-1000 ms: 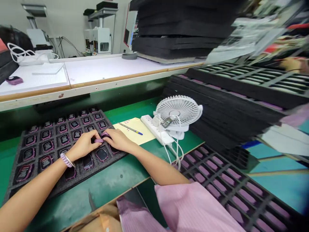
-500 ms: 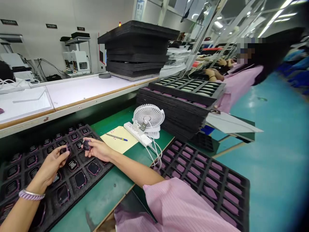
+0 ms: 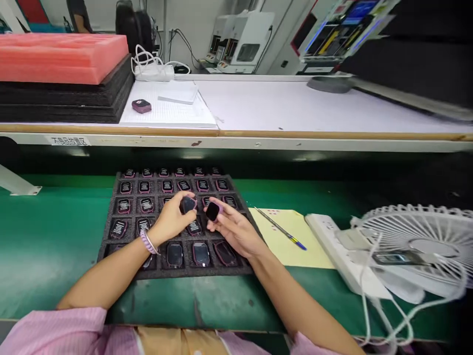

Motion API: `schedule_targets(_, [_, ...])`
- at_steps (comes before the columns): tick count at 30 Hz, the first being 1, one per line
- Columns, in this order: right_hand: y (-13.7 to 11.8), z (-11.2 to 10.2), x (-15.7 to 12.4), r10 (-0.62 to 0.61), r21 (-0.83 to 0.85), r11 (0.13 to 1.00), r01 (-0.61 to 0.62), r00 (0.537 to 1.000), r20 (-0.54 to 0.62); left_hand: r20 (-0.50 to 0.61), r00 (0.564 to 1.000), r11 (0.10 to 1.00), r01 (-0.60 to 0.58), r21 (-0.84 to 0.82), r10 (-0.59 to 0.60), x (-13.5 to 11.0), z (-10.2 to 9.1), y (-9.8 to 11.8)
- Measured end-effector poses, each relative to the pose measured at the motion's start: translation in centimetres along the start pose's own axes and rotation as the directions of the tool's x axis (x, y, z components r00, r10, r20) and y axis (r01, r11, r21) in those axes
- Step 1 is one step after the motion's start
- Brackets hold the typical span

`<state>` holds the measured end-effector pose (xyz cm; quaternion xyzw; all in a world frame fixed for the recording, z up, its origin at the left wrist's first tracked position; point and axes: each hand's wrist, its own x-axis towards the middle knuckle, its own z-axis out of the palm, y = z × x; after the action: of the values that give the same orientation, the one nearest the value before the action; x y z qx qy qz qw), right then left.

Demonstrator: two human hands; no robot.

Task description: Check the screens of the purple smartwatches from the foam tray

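Observation:
My left hand (image 3: 173,217), with a lilac band on its wrist, pinches a dark-screened smartwatch body (image 3: 189,203) between thumb and fingers. A second purple-edged smartwatch body (image 3: 213,211) is gripped by the fingertips of my right hand (image 3: 236,229), its black screen turned up. Both are held close together above a black foam tray (image 3: 162,272). Similar watch bodies sit in the tray's pockets, many showing white text on their screens. Along the near row the screens are dark, such as on one watch body (image 3: 175,255). My hands and forearms cover some pockets.
Right of the tray lie yellow paper (image 3: 310,256), a pen (image 3: 281,229), a white power strip (image 3: 343,251) and a white fan (image 3: 424,246) with loose cables. A shelf (image 3: 258,106) behind carries papers, another watch body (image 3: 141,106) and pink foam (image 3: 62,56) on black foam.
My view has swung left, so the tray is now centred and the side stacks and co-worker are out of sight. Both hands still hold watch bodies over the tray.

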<state>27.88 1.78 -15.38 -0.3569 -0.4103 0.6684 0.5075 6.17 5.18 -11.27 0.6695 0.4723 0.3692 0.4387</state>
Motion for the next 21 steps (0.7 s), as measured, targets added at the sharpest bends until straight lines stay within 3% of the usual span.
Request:
schedule_targets(5, [-0.7,1.8,-0.2,0.016,0.036,0.999,-0.017,0.999,0.037,-0.024,1.0,0.999,0.007,0.05,-0.006,-0.8,-0.3,0.7])
schedule_targets(10, [-2.9,4.2,1.4,0.008,0.095,0.995,-0.023,0.987,0.159,-0.092,0.995,0.996,-0.039,0.086,0.047,-0.6,-1.1,1.3])
schedule_targets(16, [-5.5,7.5,2.8,-0.017,0.199,0.979,-0.034,0.967,0.252,-0.275,0.941,0.979,-0.177,0.105,0.199,-1.2,-3.0,3.5])
schedule_targets(21, [-5.6,8.5,2.9,-0.036,0.273,0.961,-0.045,0.957,0.286,-0.288,0.935,0.979,-0.197,0.062,0.206,-1.9,-4.0,4.7])
